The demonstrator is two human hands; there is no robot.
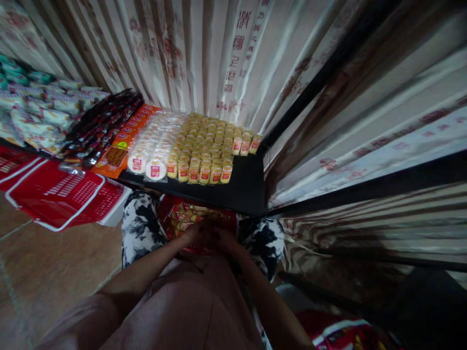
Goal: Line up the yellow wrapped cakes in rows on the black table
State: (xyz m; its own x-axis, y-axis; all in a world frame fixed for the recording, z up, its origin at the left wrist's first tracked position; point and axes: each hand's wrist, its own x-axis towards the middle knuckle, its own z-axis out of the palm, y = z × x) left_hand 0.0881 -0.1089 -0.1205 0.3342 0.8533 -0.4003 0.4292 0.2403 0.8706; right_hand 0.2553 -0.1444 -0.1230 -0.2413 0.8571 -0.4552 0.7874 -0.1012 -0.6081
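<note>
Both my hands meet low in the middle, over a red basket [171, 209] that sits between my knees and holds several small yellow snack packs [184, 216]. My left hand [193, 236] and my right hand [222, 240] are in deep shadow at the basket's near rim, fingers curled together. What they hold, if anything, I cannot make out. Above the basket a black shelf [244, 187] carries tidy rows of the same yellow packs [207, 146].
Round white packs [155, 146] lie left of the yellow rows, then an orange pack [122, 146], dark packs [105, 121] and pale bags [36, 112]. Stacked red baskets [54, 194] sit on the floor at left. Patterned curtains [204, 53] hang behind and to the right.
</note>
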